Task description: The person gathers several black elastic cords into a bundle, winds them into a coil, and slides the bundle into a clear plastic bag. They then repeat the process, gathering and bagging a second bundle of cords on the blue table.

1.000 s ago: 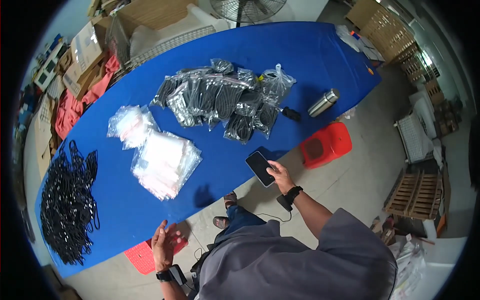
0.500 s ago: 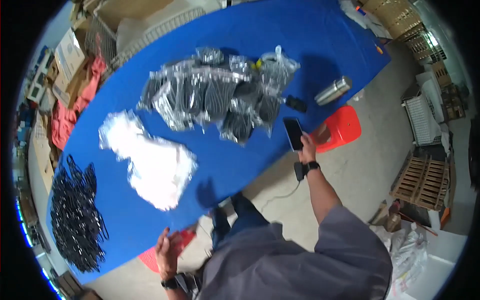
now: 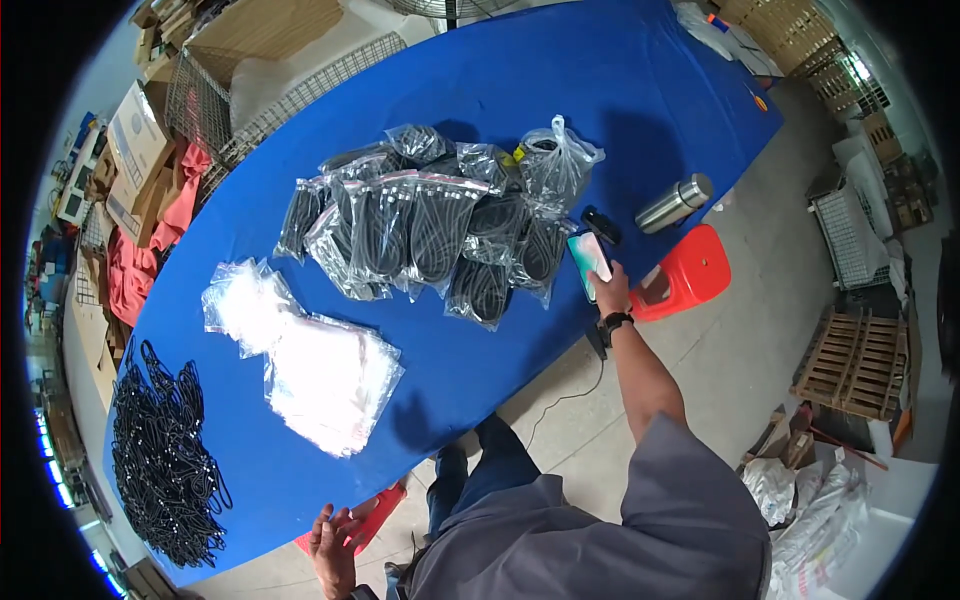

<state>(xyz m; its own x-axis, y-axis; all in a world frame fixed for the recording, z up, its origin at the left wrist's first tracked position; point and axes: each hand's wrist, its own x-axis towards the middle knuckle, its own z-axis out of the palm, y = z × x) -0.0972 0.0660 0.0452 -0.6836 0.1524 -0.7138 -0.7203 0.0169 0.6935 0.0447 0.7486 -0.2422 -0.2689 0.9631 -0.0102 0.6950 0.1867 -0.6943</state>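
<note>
Smartphone [image 3: 590, 262] clamped in right hand [image 3: 612, 292] at the counter [image 3: 640, 90] edge.
Rigid, slick, fragile: hold its long edges; left hand [image 3: 335, 540] open, empty.

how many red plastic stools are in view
2. One red stool stands on the floor by the table's edge, just right of the right hand holding a phone. The other stool sits under the table edge, by the left hand, partly hidden.

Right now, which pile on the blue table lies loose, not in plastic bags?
The black cord pile at the table's left end; the middle piles are clear empty bags and bagged black cords.
</note>
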